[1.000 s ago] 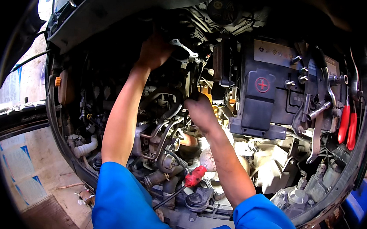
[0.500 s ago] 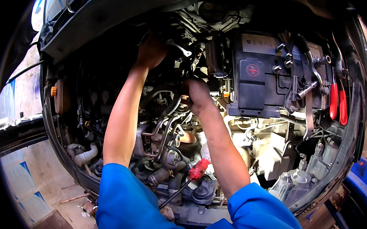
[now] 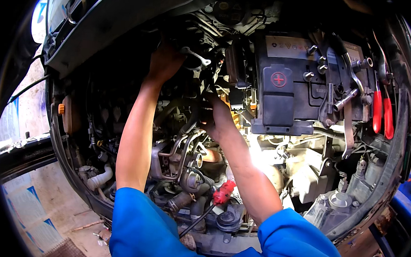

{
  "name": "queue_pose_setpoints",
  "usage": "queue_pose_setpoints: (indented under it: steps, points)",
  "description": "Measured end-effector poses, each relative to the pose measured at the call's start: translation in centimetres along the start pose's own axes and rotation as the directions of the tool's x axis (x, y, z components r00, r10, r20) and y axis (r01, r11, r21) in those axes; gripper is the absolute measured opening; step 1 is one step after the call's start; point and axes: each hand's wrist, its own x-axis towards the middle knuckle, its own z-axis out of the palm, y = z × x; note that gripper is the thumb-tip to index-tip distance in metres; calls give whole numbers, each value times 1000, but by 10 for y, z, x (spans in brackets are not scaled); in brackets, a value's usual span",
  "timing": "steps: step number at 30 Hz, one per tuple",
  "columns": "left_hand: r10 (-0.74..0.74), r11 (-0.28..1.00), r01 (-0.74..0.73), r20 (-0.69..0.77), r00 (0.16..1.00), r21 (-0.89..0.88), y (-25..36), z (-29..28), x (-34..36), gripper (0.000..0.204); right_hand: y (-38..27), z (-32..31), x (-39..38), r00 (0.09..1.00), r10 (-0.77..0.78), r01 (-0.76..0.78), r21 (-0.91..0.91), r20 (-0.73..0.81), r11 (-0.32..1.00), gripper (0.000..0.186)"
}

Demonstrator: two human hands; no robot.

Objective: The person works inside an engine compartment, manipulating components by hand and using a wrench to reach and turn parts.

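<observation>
Deep in the engine bay, my left hand [image 3: 166, 64] is closed around a wrench [image 3: 198, 57], whose shiny end sticks out to the right of the fingers. The rest of the wrench is lost in shadow. My right hand [image 3: 219, 117] reaches among the dark hoses left of the battery [image 3: 279, 102], its fingers curled. What they grip is too dark to make out. Below, between my forearms, a screwdriver with a red handle [image 3: 223, 192] rests at a slant over the engine parts, apart from both hands.
On top of the battery lie a ratchet [image 3: 348, 66] and several sockets [image 3: 308, 77]. Red-handled pliers [image 3: 383, 111] hang at its right side. Metal pipes [image 3: 182, 153] and a white reservoir [image 3: 308, 179] stand nearer me. The raised hood edge [image 3: 103, 23] spans the upper left.
The view has shifted slightly. My left hand and the wrench have turned a little and sit slightly lower left; the right hand's fingers have shifted in the shadow.
</observation>
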Motion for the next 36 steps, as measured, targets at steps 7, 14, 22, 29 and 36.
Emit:
queue_pose_setpoints:
  steps: [7,14,22,29,36]
  points:
    - [-43,987,49,-45,998,156,4,6,-2,106,17,-16,22,1000,14,-13,6,-28,1000,18]
    - [204,861,-136,-89,975,490,19,-8,-33,97,34,-40,44,999,-19,21,44,-47,999,14]
    - [676,122,-731,483,557,672,31,-56,-13,66,18,-41,26,994,67,-79,141,90,987,12]
    - [566,257,-703,487,665,663,41,-30,30,57,11,-44,19,987,82,-104,162,135,981,12]
    - [554,229,-752,553,623,618,27,-18,54,55,36,-56,38,985,21,-42,119,169,992,13]
